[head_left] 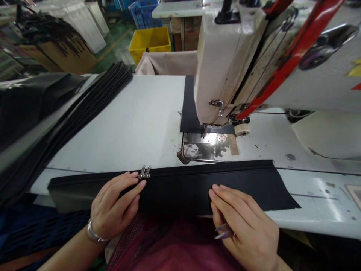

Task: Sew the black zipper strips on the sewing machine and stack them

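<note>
A long black panel [180, 192] lies along the table's near edge, with a zipper-like ridge running along its far side. Two small silver zipper pulls [144, 172] stick up from that ridge. My left hand [118, 203] rests on the panel with its fingers stretched out, the fingertips touching or right beside the pulls. Further right, the fingertips of my right hand [242, 222] press on the same panel. Two pointed blades of small thread snips [225, 230] poke out from under its palm; their handle is hidden inside the hand.
A sewing machine [225, 67] stands beyond the panel, another black piece [188, 109] lying under its head. Stacked black strips [93, 109] lie at left on the white table [141, 120]. Behind are a fabric-lined bin [172, 62] and a yellow crate [150, 39].
</note>
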Available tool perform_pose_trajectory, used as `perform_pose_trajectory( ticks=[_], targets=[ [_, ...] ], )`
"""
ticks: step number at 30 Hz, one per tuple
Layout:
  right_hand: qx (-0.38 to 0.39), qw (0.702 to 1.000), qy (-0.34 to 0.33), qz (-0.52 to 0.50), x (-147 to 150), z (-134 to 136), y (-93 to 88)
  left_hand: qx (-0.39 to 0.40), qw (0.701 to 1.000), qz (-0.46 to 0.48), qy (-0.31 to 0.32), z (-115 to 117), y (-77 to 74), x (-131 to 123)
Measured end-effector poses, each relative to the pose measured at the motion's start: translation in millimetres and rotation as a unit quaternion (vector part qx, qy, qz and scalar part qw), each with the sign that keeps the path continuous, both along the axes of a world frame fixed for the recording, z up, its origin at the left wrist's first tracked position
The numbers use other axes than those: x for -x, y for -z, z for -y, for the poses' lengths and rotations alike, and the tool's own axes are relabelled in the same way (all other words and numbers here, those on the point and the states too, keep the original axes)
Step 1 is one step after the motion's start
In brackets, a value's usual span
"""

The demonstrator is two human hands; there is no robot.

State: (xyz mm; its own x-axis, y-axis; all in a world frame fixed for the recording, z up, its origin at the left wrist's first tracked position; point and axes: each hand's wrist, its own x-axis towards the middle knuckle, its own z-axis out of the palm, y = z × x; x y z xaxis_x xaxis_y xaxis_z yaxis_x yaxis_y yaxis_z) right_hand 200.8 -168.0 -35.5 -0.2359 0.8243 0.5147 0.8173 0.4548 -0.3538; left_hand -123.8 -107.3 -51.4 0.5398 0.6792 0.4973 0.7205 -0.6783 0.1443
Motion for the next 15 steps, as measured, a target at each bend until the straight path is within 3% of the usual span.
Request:
perform_pose_trajectory(
  ticks=[5,8,11,13,15],
  targets=[
    [0.006,1.000,0.001,0.011,-2,0,-1.3,0.018,1.000,0.020,-0.015,6,-3.3,-6],
    [0.030,0.998,0.040,0.045,-16,-9,-3.8,0.038,0.999,0.035,-0.015,21,-3.4,-20],
    [0.052,0.990,0.099,0.088,-38,-29,-3.8,0.027,0.990,0.037,0.131,39,6.2,-46],
    [0.049,0.986,0.113,0.112,-50,-47,0.7,0.043,0.968,-0.001,0.247,48,18.9,-64],
    [0.028,0.986,0.113,0.117,-56,-62,9.8,0.066,0.945,-0.059,0.314,51,32.3,-75]
  ],
)
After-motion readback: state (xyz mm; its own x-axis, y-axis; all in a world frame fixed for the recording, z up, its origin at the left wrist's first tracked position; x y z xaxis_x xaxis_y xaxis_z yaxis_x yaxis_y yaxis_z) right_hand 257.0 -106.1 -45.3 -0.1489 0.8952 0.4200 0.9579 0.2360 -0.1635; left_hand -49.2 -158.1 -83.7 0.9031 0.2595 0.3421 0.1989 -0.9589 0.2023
